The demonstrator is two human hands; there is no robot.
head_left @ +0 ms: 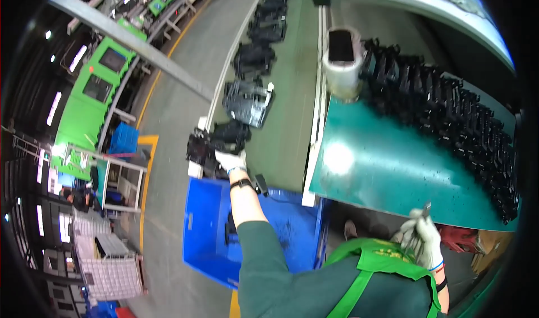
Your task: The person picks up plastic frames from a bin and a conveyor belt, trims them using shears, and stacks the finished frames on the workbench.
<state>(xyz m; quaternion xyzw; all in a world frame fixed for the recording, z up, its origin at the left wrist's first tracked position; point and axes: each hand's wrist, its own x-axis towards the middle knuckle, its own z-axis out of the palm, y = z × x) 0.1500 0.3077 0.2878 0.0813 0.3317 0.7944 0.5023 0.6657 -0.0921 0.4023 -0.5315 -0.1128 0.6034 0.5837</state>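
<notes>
My left hand (230,160), in a white glove, reaches out to the near end of the conveyor belt (286,121). It is closed on the edge of a black molded plastic part (202,148), which sits at the belt's left edge. Just behind lies another black part (231,133), and past it a part with a shiny grey surface (247,104). My gloved right hand (422,240) is held near my apron, by the front edge of the green table (387,166). Its fingers are closed round a small tool with a metallic tip (426,207); its kind is hidden.
A blue bin (210,228) with a dark piece inside stands below the belt's end. Rows of black parts (443,104) fill the table's far and right side. A white round container (342,73) with a dark-screened device on top stands at the table's left corner.
</notes>
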